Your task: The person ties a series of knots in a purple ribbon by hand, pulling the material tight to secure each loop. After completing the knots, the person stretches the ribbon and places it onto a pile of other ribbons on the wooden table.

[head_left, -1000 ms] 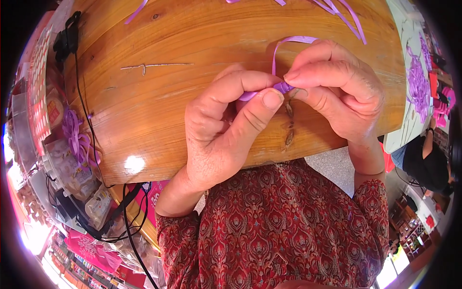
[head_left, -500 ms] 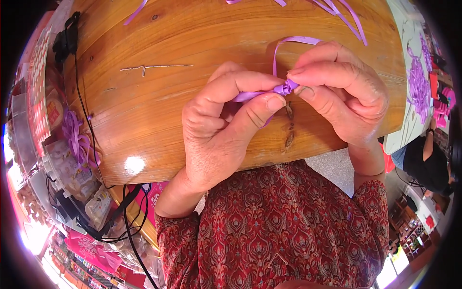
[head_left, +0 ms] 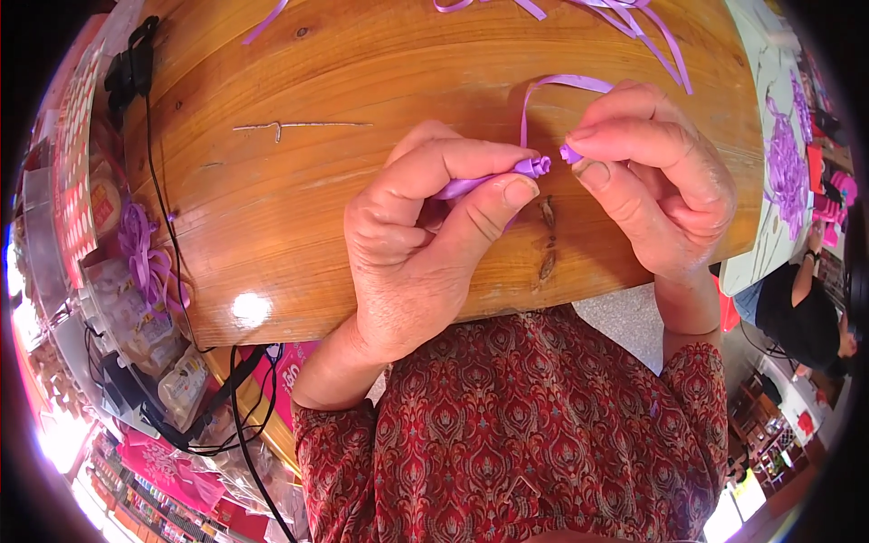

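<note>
Over the wooden table (head_left: 272, 199), my left hand (head_left: 407, 222) pinches a purple ribbon between thumb and forefinger. Its rolled, folded end (head_left: 537, 166) pokes out past the fingertips. My right hand (head_left: 665, 185) holds a small rolled purple ribbon piece (head_left: 568, 154) between thumb and forefinger. A narrow gap parts the two rolled ends. Behind them, a loose strand of ribbon (head_left: 559, 81) arches from beside my right hand down toward my left fingertips. How the strand joins either rolled end is hidden by my fingers.
A thin twisted wire (head_left: 312, 124) lies left of my hands. Purple ribbon strips (head_left: 634, 23) lie at the far edge. More ribbon hangs in a bundle (head_left: 140, 253) at left, beside a black cable (head_left: 156, 163). Another pile (head_left: 786, 167) rests on a white table at right, near a person (head_left: 787, 308).
My right hand has drawn a little to the right, and its rolled piece has come apart from the one in my left hand. My left hand has barely moved.
</note>
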The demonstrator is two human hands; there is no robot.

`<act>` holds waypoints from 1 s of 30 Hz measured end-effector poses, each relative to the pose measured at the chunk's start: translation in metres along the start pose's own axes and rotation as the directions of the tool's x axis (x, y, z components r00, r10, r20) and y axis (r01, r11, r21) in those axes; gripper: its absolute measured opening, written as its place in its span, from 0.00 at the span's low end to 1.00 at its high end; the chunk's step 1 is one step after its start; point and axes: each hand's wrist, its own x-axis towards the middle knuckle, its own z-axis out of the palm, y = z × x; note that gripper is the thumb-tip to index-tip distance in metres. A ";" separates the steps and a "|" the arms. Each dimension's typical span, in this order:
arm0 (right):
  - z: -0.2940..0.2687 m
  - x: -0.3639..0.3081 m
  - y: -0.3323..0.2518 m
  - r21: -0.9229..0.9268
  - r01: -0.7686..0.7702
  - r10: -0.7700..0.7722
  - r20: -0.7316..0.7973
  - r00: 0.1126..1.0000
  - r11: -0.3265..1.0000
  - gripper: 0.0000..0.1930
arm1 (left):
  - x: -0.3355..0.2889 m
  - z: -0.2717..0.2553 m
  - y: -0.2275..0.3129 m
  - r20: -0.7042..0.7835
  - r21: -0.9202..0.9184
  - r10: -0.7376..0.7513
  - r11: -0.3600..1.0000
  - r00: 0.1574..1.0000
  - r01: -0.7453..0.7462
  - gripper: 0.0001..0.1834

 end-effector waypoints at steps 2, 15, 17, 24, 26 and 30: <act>0.001 0.000 0.001 0.003 0.007 -0.007 -0.009 1.000 1.000 0.10 | 0.000 0.000 -0.002 0.004 0.014 0.013 1.000 1.000 -0.013 0.09; 0.004 0.002 -0.001 0.009 0.016 -0.016 0.055 0.998 1.000 0.10 | -0.003 0.002 -0.004 -0.048 0.063 0.056 0.997 0.997 -0.052 0.08; 0.005 0.002 0.000 0.016 0.012 -0.013 0.057 0.998 1.000 0.10 | -0.003 0.002 -0.004 -0.049 0.100 0.070 0.993 0.996 -0.065 0.09; 0.007 0.000 0.002 -0.007 0.005 -0.004 0.072 0.997 1.000 0.10 | -0.005 0.002 0.001 -0.018 0.257 0.136 0.958 0.991 -0.127 0.10; 0.008 0.000 0.003 -0.052 0.070 -0.066 0.075 0.995 0.996 0.09 | -0.006 0.002 0.001 0.012 0.299 0.189 0.936 0.982 -0.184 0.09; 0.011 -0.002 0.006 -0.161 0.212 -0.206 0.052 0.977 0.964 0.09 | -0.006 0.001 0.000 0.009 0.295 0.156 0.943 0.988 -0.152 0.09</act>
